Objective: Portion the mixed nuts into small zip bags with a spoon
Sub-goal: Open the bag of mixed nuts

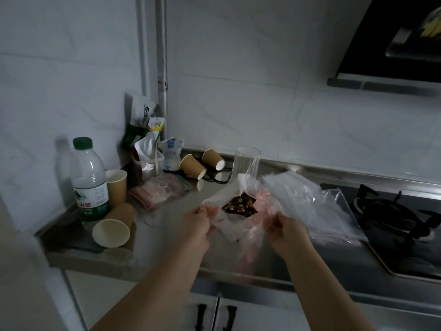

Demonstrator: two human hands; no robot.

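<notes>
A clear zip bag (pixel 235 223) with pink print is held above the steel counter (pixel 164 225), its mouth spread apart. Brown mixed nuts (pixel 241 205) show inside it. My left hand (pixel 196 226) pinches the bag's left edge. My right hand (pixel 287 231) pinches its right edge. A pile of empty clear zip bags (pixel 310 204) lies just right of the held bag. No spoon is in view.
A water bottle (pixel 89 180) and paper cups, one upright (pixel 117 186) and one tipped over (pixel 113 226), stand at the left. Snack packets (pixel 160 191), two more tipped cups (pixel 192 166) and a glass (pixel 245 163) sit at the back. A gas hob (pixel 393 216) is at the right.
</notes>
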